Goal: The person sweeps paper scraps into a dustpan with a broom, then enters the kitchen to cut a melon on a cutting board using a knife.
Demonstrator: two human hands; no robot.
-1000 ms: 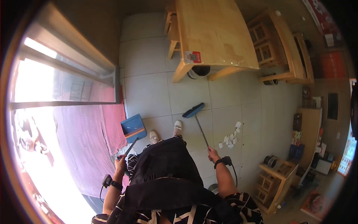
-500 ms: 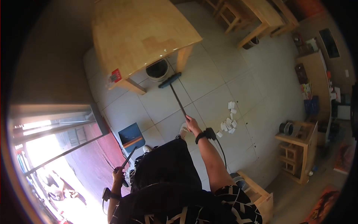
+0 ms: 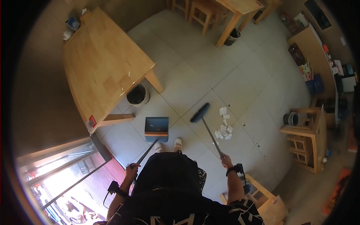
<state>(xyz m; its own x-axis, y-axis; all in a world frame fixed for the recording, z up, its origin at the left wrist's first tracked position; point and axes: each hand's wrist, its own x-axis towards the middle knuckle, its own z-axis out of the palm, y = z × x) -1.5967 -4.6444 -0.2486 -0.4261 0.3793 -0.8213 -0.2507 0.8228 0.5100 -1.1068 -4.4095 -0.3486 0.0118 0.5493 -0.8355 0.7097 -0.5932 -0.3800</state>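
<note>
My right hand (image 3: 226, 161) is closed round the handle of a broom. The dark broom head (image 3: 200, 113) rests on the tiled floor, left of a scattered pile of white pieces (image 3: 224, 131) and apart from it. My left hand (image 3: 132, 171) grips the handle of a dustpan. The blue-grey dustpan (image 3: 156, 126), with an orange strip, lies on the floor in front of my shoes (image 3: 177, 143). A few small light marks show inside it.
A wooden table (image 3: 108, 48) stands at the left with a bin (image 3: 138, 95) under its edge. Another bin (image 3: 233, 36) is by the far table. Stools (image 3: 204, 13) stand at the back, a wooden rack (image 3: 313, 138) at the right. A doorway (image 3: 75, 180) is lower left.
The broom head has moved away from the table and bin towards the white pieces. The dustpan has moved right, in front of my feet. The view has shifted and turned.
</note>
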